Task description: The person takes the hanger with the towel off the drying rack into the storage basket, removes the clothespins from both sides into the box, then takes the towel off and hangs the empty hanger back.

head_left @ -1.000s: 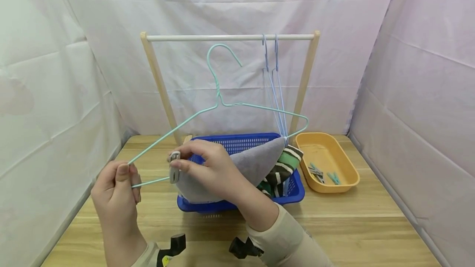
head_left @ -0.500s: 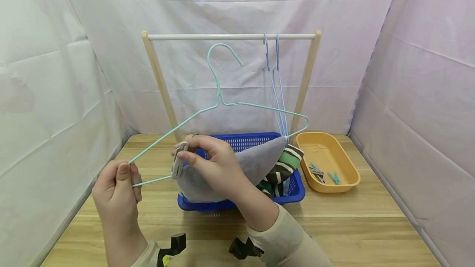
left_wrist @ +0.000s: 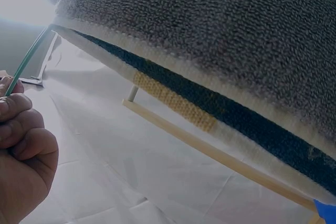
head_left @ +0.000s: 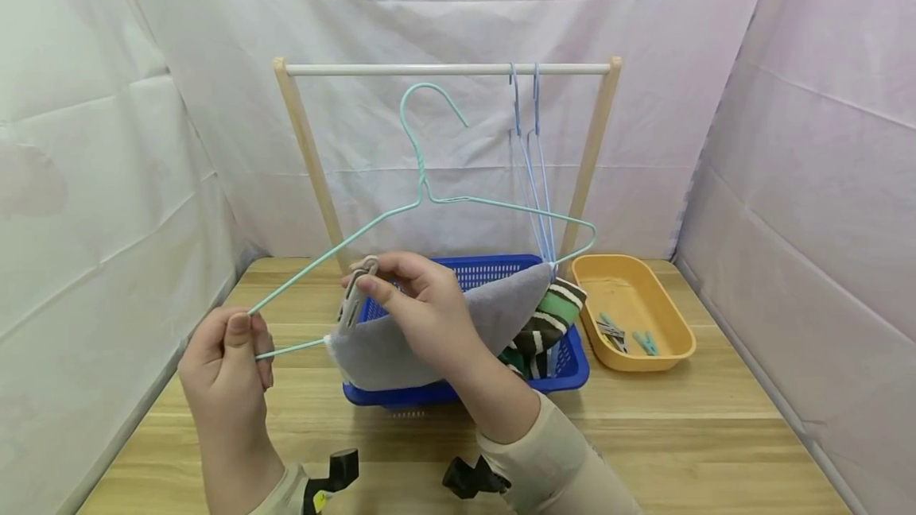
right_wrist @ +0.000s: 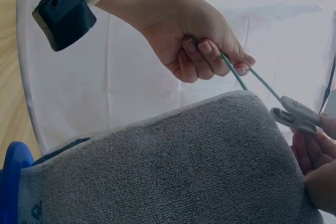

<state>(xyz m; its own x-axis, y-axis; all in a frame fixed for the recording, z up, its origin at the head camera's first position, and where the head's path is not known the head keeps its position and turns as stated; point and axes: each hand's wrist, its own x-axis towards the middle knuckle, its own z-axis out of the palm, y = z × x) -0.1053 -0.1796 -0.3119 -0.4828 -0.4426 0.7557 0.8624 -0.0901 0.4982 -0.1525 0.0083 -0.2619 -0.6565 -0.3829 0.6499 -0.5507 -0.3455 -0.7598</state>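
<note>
A mint-green wire hanger point(head_left: 494, 205) is held up in front of me, its hook at the top. My left hand point(head_left: 225, 364) grips its left corner between thumb and fingers. Over the bottom bar hangs a grey towel point(head_left: 382, 356); the left wrist view shows its folded inside, with a tan label point(left_wrist: 173, 102). My right hand point(head_left: 429, 312) pinches a grey clothespin point(head_left: 353, 299) just above the towel's top edge, near its left end. In the right wrist view the clothespin's point(right_wrist: 299, 114) tip is close to the towel; I cannot tell whether they touch.
Behind the towel stands a blue basket point(head_left: 572, 368) with a green-and-brown striped cloth point(head_left: 547, 324). A yellow tray point(head_left: 676, 332) at right holds several clothespins point(head_left: 646, 342). Two blue hangers point(head_left: 537, 110) hang from the rack's white bar point(head_left: 401, 70).
My right hand has moved up and rightward with the clothespin, away from the towel's left end, now uncovered. The clothespin has tilted. My left hand and the hanger have stayed nearly still.
</note>
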